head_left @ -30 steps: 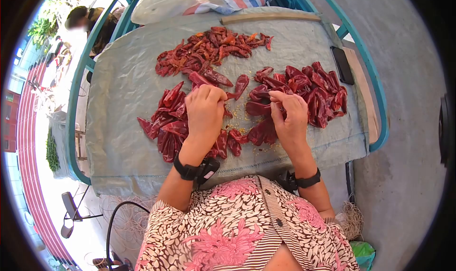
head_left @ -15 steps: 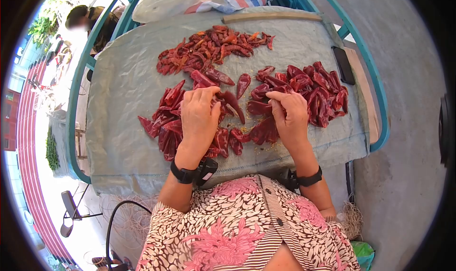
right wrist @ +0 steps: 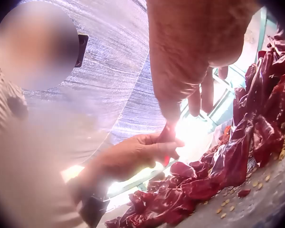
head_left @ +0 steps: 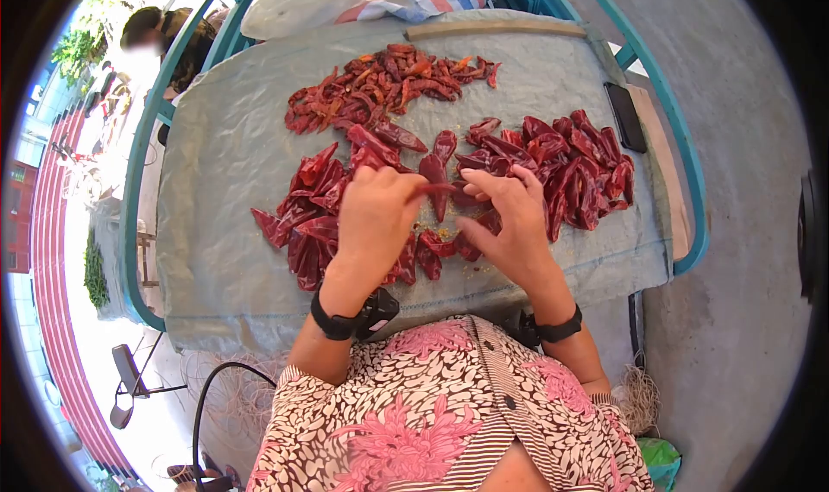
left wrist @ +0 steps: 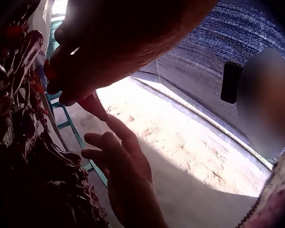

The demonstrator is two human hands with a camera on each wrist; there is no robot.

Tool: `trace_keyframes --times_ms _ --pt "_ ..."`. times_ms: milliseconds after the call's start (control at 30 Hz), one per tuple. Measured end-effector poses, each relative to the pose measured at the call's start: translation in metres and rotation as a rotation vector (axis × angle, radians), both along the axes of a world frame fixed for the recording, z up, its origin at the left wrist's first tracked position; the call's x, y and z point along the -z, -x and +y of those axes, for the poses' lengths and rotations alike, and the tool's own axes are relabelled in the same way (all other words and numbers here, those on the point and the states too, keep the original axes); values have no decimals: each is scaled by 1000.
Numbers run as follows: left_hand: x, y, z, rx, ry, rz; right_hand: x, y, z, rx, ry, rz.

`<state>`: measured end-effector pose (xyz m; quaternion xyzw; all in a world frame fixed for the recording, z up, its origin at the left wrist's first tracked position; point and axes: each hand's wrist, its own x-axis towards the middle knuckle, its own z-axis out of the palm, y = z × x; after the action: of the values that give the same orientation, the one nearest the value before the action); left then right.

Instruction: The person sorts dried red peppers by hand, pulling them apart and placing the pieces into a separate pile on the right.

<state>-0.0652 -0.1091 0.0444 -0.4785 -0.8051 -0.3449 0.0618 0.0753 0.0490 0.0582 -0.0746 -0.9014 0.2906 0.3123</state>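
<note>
My left hand (head_left: 376, 220) pinches a dried red chili pepper (head_left: 439, 187) that points toward the right hand. My right hand (head_left: 511, 224) is close by, its thumb and fingers spread apart. In the left wrist view the chili's tip (left wrist: 99, 110) meets the right hand's index finger. Seen from the right wrist, the chili (right wrist: 167, 135) stands between the two hands. Below the left hand lies a pile of large dried chilies (head_left: 302, 207). Right of the right hand is another such pile (head_left: 574, 160). Single chilies (head_left: 444, 145) lie in the gap between.
A heap of smaller, shrivelled chilies (head_left: 389, 86) lies farther back on the grey-green sheet (head_left: 224, 147). Yellow seeds (right wrist: 225, 204) are scattered around. A phone (head_left: 623, 118) and a wooden strip (head_left: 492, 31) rest near the edges. A teal metal rail (head_left: 686, 190) borders the surface.
The left hand has picked a chili from near the left pile and swung it rightward. The right hand has shifted slightly left, its thumb and fingers spreading from a closer curl.
</note>
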Motion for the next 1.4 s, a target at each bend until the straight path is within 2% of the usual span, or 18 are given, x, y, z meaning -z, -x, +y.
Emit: trace_keyframes --times_ms 100,200,300,433,467,533,633,733,833,967,1100,1200,1300,1400 --pt "4 -15 8 206 18 -62 6 2 -2 -61 -32 -18" --pt "-1 -23 10 187 88 -144 22 1 9 -24 -97 17" --pt "1 -11 7 41 -33 -70 19 -3 15 65 -113 8" --pt "11 5 4 -442 84 275 12 -3 19 233 -113 94" --pt "20 11 1 -436 145 248 10 -4 18 250 -39 62" --pt "32 20 -6 -424 263 193 15 -4 19 204 -60 46" --pt "29 22 -10 -387 267 106 22 -3 16 157 -96 14" --pt "14 16 -9 -347 100 66 24 -4 15 129 -106 -7" --pt "-2 5 -7 -217 31 -97 7 3 4 95 -98 43" --pt "-6 -14 3 102 16 -209 9 5 1 -66 -154 10" --pt "2 -10 4 164 22 -396 25 -3 13 -37 -140 -70" --pt "13 5 6 13 27 -96 28 -5 18 59 -38 -18" --pt "32 16 12 -183 124 160 19 0 14 242 -121 91" --pt "43 18 13 -221 291 274 19 -2 15 215 -128 58"
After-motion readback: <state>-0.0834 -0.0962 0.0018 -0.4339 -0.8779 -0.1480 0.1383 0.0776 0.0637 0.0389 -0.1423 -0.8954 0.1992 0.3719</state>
